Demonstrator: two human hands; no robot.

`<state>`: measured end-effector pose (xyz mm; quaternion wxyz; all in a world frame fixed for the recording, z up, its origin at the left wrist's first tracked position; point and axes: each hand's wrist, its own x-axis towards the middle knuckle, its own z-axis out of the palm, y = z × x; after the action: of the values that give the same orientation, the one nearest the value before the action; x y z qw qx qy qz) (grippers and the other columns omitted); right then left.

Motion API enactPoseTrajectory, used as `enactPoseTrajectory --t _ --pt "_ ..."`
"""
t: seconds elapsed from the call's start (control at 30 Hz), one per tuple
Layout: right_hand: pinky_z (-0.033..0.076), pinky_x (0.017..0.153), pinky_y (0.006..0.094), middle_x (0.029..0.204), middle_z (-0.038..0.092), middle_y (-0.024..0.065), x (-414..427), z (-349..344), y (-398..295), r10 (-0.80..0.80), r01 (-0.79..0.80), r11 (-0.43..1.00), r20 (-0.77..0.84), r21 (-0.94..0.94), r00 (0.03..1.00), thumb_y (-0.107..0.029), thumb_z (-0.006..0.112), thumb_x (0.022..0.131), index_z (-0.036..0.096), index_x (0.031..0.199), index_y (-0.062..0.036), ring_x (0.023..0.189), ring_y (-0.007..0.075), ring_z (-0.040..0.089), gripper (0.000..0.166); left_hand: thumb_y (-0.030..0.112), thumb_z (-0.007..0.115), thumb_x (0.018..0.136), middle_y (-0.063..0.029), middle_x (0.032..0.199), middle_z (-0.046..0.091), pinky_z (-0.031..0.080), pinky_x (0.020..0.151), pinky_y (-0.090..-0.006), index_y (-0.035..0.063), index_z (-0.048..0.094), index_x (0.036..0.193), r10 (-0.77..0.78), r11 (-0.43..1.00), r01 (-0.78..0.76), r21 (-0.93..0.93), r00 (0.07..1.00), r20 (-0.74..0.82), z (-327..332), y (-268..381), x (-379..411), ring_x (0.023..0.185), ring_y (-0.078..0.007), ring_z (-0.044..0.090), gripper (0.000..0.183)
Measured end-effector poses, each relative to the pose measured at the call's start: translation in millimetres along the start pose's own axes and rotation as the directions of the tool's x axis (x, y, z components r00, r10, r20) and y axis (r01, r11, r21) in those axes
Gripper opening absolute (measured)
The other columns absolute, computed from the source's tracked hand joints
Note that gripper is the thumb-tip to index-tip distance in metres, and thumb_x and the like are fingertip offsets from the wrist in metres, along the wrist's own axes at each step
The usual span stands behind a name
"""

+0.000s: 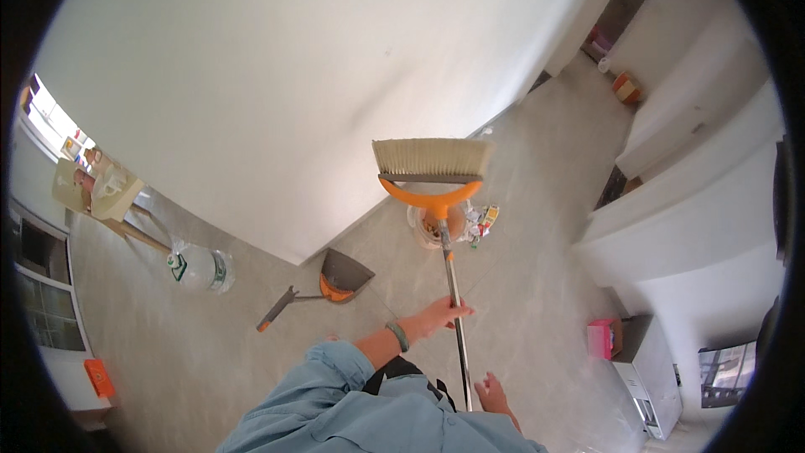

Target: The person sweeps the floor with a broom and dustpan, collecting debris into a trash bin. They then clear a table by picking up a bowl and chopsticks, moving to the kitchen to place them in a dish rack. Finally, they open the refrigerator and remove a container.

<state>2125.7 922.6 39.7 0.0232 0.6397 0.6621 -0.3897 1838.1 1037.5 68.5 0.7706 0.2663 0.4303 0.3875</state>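
Observation:
An orange-and-grey broom (430, 192) is raised in front of me, its pale bristles pointing up and away. My left hand (440, 316) grips its metal handle (450, 270) partway down. Apart from the handle, to its right, my right hand (493, 392) hangs with fingers loosely spread and nothing visible in it. Behind the broom head, which partly covers it, a waste bin (417, 236) stands on the floor with rubbish inside. Crumpled litter (483, 224) lies against the bin's right side. To the left rests a grey dustpan (344, 267) with an orange part and a long handle.
A white wall (251, 138) comes to a corner just beyond the dustpan. Leftward are a large clear plastic bottle (200, 267) and a chair (116, 201) with things on it. On the right, a pink box (602, 338) stands by a white cabinet (654, 371).

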Motion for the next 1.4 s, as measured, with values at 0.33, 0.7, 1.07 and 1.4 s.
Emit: enactPoseTrajectory --t 0.33,0.7,1.07,1.4 --pt "0.042 0.068 0.0243 0.089 0.052 0.0067 85 -79 -269 -0.398 0.501 0.696 -0.305 0.514 0.865 -0.016 0.049 0.081 0.035 0.119 -0.0008 0.078 0.013 0.051 0.044 0.018 0.053 0.082 0.0037 0.07 0.044 0.033 0.05 -0.0213 0.0037 0.047 0.086 0.27 0.922 -0.238 0.306 0.961 -0.065 37 -29 -33 0.06 -0.0062 0.038 0.016" --pt "0.037 0.052 0.0194 0.068 0.045 -0.0011 67 -66 -277 -0.356 0.534 0.538 -0.398 0.653 0.846 -0.007 0.046 0.08 0.04 0.114 -0.0006 0.058 0.0058 0.042 0.034 0.018 0.048 0.084 -0.0014 0.085 0.052 0.041 0.065 -0.0222 0.0016 0.045 0.112 0.544 0.818 -0.402 0.411 0.774 -0.325 -57 98 -117 0.073 -0.0074 0.047 0.032" --pt "0.039 0.057 0.0198 0.07 0.045 -0.0014 39 -91 -279 -0.378 0.547 0.607 -0.397 0.576 0.837 -0.007 0.047 0.08 0.042 0.113 -0.0014 0.062 0.006 0.044 0.033 0.016 0.053 0.08 -0.002 0.074 0.053 0.04 0.053 -0.0203 -0.0011 0.056 0.095 0.688 0.708 -0.56 0.43 0.683 -0.243 -63 283 -157 0.062 -0.0075 0.047 0.023" --pt "0.04 0.057 0.0222 0.07 0.047 0.002 24 -96 -273 -0.344 0.512 0.695 -0.391 0.505 0.854 -0.01 0.05 0.08 0.042 0.112 -0.0015 0.062 0.0087 0.046 0.034 0.012 0.055 0.076 -0.0023 0.061 0.052 0.04 0.049 -0.0204 -0.0021 0.059 0.077 0.732 0.665 -0.553 0.502 0.615 -0.292 -86 321 -155 0.054 -0.0073 0.046 0.015"
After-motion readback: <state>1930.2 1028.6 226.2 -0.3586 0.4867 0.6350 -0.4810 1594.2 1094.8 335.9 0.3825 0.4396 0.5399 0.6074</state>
